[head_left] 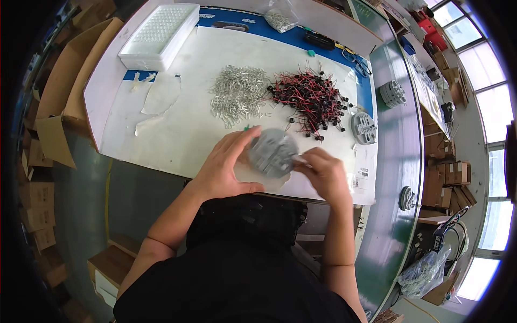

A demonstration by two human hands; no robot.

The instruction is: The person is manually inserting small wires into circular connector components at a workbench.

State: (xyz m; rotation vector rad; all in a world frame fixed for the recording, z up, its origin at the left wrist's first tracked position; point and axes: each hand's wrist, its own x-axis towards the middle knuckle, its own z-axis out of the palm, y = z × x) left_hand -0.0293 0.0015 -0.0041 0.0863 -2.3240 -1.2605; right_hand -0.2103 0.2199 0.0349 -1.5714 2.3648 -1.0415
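Observation:
A round grey plastic disc with raised fittings (pixel 273 154) is tilted over the near edge of the worktable, blurred by motion. My right hand (pixel 325 173) pinches its right rim between thumb and fingers. Around the disc's left side, my left hand (pixel 226 166) is spread, thumb and fingers apart; whether it touches the rim is unclear. Beyond the hands lies a heap of small shiny U-shaped pieces (pixel 237 94). To its right is a tangle of small black parts with red and black wires (pixel 312 99). Another grey disc (pixel 364 128) rests at the table's right side.
A white tray box (pixel 160 36) stands at the back left, beside an open cardboard carton (pixel 75 81). A clear bag of small parts (pixel 280 19) lies at the back. Along the right runs a long bench surface (pixel 385 177) bearing more grey discs (pixel 392 94).

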